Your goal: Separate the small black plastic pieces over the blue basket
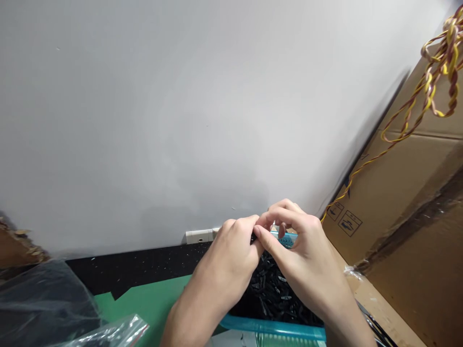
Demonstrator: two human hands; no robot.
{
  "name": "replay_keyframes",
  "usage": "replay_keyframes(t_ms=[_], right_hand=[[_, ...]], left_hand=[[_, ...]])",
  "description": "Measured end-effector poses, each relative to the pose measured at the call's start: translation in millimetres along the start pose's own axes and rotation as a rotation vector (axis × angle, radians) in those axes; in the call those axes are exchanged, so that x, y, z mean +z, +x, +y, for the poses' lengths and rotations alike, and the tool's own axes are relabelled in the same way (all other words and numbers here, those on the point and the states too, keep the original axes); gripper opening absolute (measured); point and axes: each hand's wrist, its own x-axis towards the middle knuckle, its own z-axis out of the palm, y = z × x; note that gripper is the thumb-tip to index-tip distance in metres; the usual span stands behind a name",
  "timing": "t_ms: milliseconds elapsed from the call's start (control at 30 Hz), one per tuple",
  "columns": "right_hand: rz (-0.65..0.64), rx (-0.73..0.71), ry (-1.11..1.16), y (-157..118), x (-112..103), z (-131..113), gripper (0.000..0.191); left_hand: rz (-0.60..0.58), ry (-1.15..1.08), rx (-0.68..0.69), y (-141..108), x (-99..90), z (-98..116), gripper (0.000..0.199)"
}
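My left hand (231,255) is closed, its fingers curled around a small black piece (253,237) that barely shows between the hands. My right hand (302,246) meets it from the right, with thumb and index finger pinched at the same black piece. What kind of part it is stays hidden by the fingers. Both hands are held above a blue plastic basket (275,325) filled with many small black plastic parts (277,289).
Behind stands a pale wall (162,120). Cardboard boxes (405,202) line the right, with a twisted yellow-brown cable (430,82) hanging there. A green mat (144,299), clear plastic bag (47,303) and white power strip (199,236) are at left and back. Metal tool handles (376,325) lie right.
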Motion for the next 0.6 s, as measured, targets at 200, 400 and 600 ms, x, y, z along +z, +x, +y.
replay_keyframes(t_ms=[200, 400, 600], right_hand=[[0.212, 0.017, 0.332, -0.8, -3.2, 6.9, 0.013], [0.248, 0.028, 0.634, -0.3, -5.8, 16.1, 0.011], [0.195, 0.024, 0.740, -1.8, -1.2, 12.9, 0.002]], left_hand=[[-0.021, -0.010, -0.006, -3.2, 2.1, 0.1, 0.032], [-0.131, -0.492, -0.028, -5.4, 2.2, 4.6, 0.031], [-0.226, -0.752, -0.036, -6.5, -2.5, 8.0, 0.029]])
